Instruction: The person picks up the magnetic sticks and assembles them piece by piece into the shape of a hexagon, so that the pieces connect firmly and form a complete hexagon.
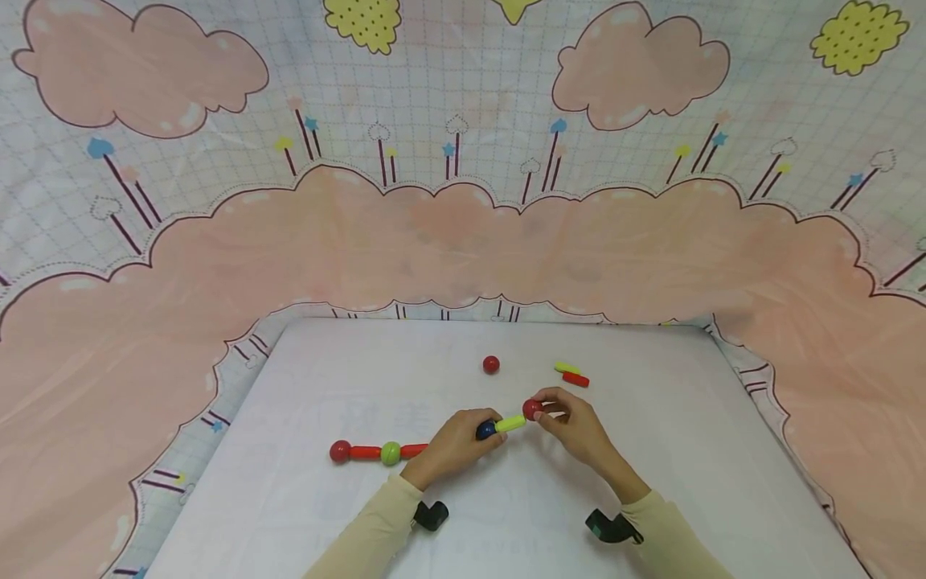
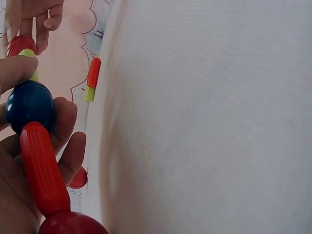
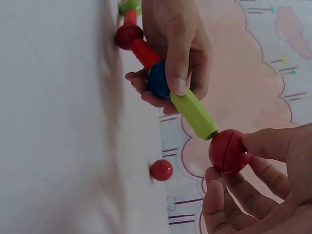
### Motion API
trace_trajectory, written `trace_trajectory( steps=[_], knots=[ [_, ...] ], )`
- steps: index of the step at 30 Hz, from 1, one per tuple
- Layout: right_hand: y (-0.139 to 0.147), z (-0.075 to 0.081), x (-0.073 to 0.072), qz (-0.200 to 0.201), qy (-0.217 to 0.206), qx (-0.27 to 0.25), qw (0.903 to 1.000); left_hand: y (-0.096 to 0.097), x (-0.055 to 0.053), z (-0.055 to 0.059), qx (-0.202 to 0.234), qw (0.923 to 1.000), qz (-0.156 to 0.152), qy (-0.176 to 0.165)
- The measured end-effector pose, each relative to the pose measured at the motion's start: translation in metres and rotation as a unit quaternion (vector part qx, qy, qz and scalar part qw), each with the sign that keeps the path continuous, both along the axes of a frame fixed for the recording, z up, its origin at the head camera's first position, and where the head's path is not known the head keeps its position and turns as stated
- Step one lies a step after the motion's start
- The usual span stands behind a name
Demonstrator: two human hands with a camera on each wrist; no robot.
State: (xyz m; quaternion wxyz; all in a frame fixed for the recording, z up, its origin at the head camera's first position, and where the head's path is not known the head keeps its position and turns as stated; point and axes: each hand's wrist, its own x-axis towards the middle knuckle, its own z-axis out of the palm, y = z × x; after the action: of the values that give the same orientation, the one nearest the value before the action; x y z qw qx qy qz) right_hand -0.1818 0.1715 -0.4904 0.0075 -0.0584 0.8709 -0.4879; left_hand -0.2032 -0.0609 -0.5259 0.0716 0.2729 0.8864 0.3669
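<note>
My left hand [image 1: 457, 442] grips a blue ball [image 1: 485, 430] in a chain of balls and rods. From that ball a yellow-green rod [image 3: 195, 114] points toward my right hand [image 1: 575, 430]. Thumb and fingers of the right hand pinch a red ball [image 3: 229, 151] at the rod's tip; whether the two are joined I cannot tell. On the blue ball's other side, a red rod [image 2: 44, 168] leads to another red ball [image 2: 73, 225]. The chain runs on leftward through a green ball [image 1: 391, 453] to an end red ball [image 1: 340, 451]. In the head view the left hand hides its middle.
Beyond the hands, a loose red ball [image 1: 491, 365] lies on the white table [image 1: 289, 402]. Farther right, a loose yellow-green rod [image 1: 567, 367] and a red rod [image 1: 576, 379] lie side by side. A patterned cloth [image 1: 463, 241] surrounds the table's back and sides.
</note>
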Motion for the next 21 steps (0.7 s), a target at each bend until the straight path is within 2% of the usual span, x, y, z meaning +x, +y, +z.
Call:
trace_trajectory(
  steps=[10,15,21],
  knots=[
    [0.005,-0.006,0.002,0.017,0.012,-0.014,0.9997,0.000,-0.002,-0.003,0.001,1.0000,0.002,0.009],
    [0.015,-0.006,-0.001,-0.005,0.025,-0.020,0.9995,0.001,0.000,-0.002,-0.002,1.0000,0.003,0.007],
    [0.032,-0.006,-0.011,-0.040,0.046,0.002,0.9982,0.000,0.001,-0.001,0.002,1.0000,0.003,0.003]
  ],
)
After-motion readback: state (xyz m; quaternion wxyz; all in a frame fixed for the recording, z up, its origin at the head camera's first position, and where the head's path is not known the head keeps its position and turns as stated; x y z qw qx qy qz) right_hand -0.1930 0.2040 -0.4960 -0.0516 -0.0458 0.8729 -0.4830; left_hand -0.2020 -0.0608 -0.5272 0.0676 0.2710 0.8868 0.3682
